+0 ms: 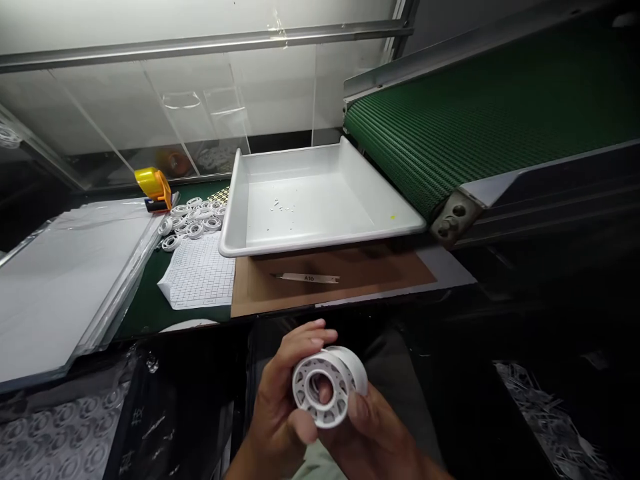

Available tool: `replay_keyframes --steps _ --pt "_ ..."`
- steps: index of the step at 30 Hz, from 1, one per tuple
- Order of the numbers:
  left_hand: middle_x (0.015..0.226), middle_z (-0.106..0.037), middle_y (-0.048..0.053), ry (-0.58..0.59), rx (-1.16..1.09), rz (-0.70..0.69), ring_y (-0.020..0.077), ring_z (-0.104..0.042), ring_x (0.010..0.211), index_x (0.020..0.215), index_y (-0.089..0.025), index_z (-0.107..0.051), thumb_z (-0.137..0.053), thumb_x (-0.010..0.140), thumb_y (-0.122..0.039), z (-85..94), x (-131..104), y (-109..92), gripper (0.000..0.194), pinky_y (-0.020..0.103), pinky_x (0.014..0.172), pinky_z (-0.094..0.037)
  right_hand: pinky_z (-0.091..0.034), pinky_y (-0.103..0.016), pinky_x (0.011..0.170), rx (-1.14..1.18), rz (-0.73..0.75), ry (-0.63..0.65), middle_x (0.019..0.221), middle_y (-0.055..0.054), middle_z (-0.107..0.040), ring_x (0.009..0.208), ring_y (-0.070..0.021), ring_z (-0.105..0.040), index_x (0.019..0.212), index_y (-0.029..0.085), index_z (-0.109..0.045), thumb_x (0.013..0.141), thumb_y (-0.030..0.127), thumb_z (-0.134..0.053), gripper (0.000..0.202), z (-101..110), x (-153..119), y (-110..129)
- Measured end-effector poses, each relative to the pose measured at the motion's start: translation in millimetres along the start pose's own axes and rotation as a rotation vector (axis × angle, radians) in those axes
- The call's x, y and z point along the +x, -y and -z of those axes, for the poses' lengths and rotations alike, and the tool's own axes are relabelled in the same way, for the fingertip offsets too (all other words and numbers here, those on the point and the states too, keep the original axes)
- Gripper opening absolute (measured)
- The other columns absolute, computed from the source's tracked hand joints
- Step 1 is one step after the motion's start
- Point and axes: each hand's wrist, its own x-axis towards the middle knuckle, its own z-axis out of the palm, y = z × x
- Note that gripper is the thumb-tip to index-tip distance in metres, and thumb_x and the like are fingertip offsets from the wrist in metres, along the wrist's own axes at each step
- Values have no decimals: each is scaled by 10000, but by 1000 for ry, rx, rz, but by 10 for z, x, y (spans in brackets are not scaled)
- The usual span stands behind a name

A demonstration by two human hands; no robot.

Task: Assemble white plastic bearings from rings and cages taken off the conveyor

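Note:
Close to my lap I hold a white plastic spool-like part (pixel 321 390), with a round centre hole and cut-outs around its front face. Behind that face is a second white rim; whether this is one piece or two rings held together I cannot tell. My left hand (pixel 280 393) wraps its left side, the thumb at the lower front edge and fingers over the top. My right hand (pixel 383 423) grips the right side, thumb against the rim. A fingertip shows through the centre hole.
A white tray (pixel 305 243) holding small scraps stands beside a green conveyor belt (pixel 450 127). A craft knife (pixel 307 278) lies on brown cardboard (pixel 260 297). To the left are several white rings (pixel 195 229), a tape dispenser (pixel 159 190), gridded paper (pixel 203 270) and stacked plastic sheets (pixel 65 273).

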Motion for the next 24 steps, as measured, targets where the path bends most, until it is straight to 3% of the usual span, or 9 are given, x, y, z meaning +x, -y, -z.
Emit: replay_keyframes --steps 3,5,7,10,12,16,19,22,24 --pt "1536 -652 88 61 86 56 313 -577 1439 1390 -362 -718 -613 1019 -593 97 -14 9 450 397 1163 -479 -490 -297 720 -24 5 -3 903 -45 -618 786 -207 -549 1044 224 -731 742 505 -1025 507 63 -5 196" --pt "1455 -696 108 -19 113 154 299 -644 1339 1390 -324 -721 -649 1011 -559 145 -39 -5 452 346 1084 -523 -460 -257 640 -167 71 -43 925 -7 -631 720 -173 -531 1220 288 -688 717 354 -1070 635 132 -27 302" --pt "1271 -769 128 -59 35 334 287 -729 1137 1365 -275 -731 -662 978 -623 147 -68 -58 524 322 950 -582 -486 -264 632 -325 117 -80 949 12 -639 702 -177 -553 1337 346 -628 709 276 -1079 776 204 -63 361" --pt "1170 -793 148 66 -103 565 307 -758 990 1353 -219 -732 -741 846 -754 70 -81 -198 737 327 837 -618 -561 -361 852 -566 225 -80 1123 -46 -658 873 -252 -633 1398 322 -626 741 339 -1058 786 285 -118 365" --pt "1175 -797 137 122 -58 591 299 -758 968 1333 -219 -744 -814 804 -714 10 -55 -289 729 312 830 -611 -547 -421 975 -655 248 -57 1275 -96 -630 1033 -309 -637 1439 290 -622 767 368 -1023 786 314 -130 332" --pt "1035 -807 102 119 112 544 239 -733 840 1248 -204 -779 -864 824 -574 1 30 -348 569 267 753 -585 -592 -401 845 -499 31 83 1202 -104 -664 980 -295 -683 1548 264 -503 847 381 -942 836 332 -64 256" --pt "1078 -802 103 132 40 583 246 -741 882 1264 -196 -768 -915 776 -556 83 74 -314 624 251 737 -585 -604 -407 872 -305 -69 150 1153 -107 -697 992 -300 -706 1484 203 -544 834 421 -962 803 326 30 237" --pt "1291 -769 109 233 -133 629 280 -747 1093 1368 -233 -714 -894 818 -542 158 107 -268 656 273 875 -606 -617 -396 879 -269 -154 119 1052 -110 -733 980 -310 -722 1193 133 -711 778 449 -1016 604 323 94 262" --pt "1292 -776 102 259 -203 640 271 -747 1136 1360 -228 -710 -851 878 -518 185 120 -235 580 297 957 -607 -622 -349 828 -310 -201 112 976 -92 -739 929 -287 -728 1035 123 -759 791 432 -1012 468 326 111 287"
